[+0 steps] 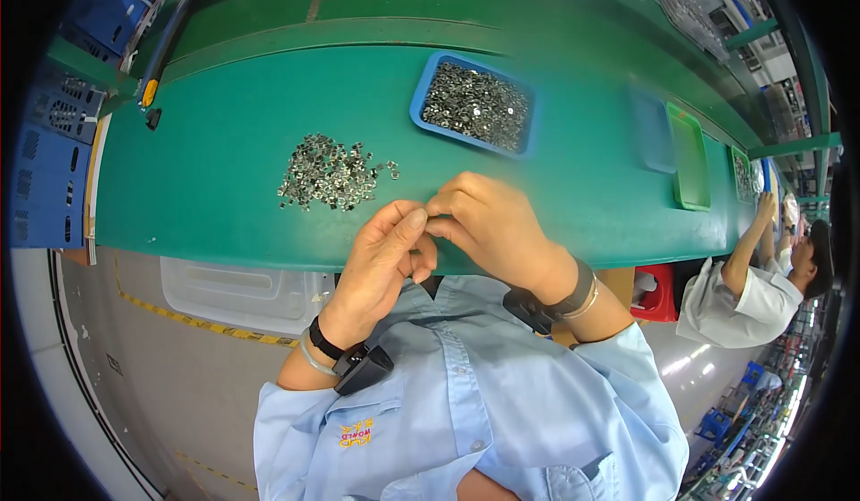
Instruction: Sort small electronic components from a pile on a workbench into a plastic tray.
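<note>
My left hand (391, 248) and my right hand (488, 223) meet at the fingertips above the near edge of the green table. Both are closed in a pinch, thumb against fingers. Whatever sits between the fingertips is too small and too covered to make out. Just beyond my left hand lies a loose pile of small shiny metal parts (330, 174), silver and black. A few of them are scattered at the pile's right side. Farther back, a blue tray (417, 107) holds many more small metal parts (475, 102) of similar look.
On the table's right stand a blue tray (651, 129) and a green tray (688, 156). A co-worker (748, 295) sits farther right. Blue crates (52, 183) flank the left end. Below the front edge are a clear plastic bin (237, 297) and a red stool (657, 292).
</note>
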Demonstrator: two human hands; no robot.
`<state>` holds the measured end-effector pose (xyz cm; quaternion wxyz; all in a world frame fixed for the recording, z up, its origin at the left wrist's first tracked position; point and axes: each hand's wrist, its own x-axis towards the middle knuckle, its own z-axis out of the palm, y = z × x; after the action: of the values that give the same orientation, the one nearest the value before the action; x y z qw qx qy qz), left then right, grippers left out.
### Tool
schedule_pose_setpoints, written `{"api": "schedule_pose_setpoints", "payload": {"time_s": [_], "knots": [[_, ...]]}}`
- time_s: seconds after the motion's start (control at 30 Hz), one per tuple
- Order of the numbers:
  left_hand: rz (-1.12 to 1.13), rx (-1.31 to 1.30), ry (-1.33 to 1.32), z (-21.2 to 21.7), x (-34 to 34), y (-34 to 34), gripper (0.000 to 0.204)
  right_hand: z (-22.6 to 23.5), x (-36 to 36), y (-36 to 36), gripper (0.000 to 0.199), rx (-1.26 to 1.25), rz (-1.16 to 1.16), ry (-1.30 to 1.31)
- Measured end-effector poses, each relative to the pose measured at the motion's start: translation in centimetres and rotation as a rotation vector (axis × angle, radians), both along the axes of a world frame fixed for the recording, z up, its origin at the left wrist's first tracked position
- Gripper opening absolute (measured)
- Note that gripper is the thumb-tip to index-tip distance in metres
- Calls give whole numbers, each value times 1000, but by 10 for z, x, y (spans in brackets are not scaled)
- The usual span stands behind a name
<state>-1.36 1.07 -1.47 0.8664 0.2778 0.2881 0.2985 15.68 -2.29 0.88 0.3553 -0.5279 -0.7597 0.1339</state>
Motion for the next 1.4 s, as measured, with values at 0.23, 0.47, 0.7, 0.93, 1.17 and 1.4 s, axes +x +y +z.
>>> {"api": "schedule_pose_setpoints", "payload": {"time_s": [0.23,0.47,0.7,0.93,1.17,1.4], "knots": [[-96,-35,-71,-6,6,-2,19,-4,4,-18,19,-26,-78,150],[-47,-78,-89,-6,9,-9,21,-8,5,-23,20,35,-92,203],[-50,46,15,5,9,-8,18,-1,5,-24,19,49,-124,19],[-51,5,-49,-2,7,-8,17,-9,2,-22,18,72,-124,123],[-44,-36,-104,-2,8,-8,17,-12,2,-23,16,16,-124,309],[-77,-155,-320,-8,10,-12,15,-11,0,-25,15,-10,-81,491]]}}
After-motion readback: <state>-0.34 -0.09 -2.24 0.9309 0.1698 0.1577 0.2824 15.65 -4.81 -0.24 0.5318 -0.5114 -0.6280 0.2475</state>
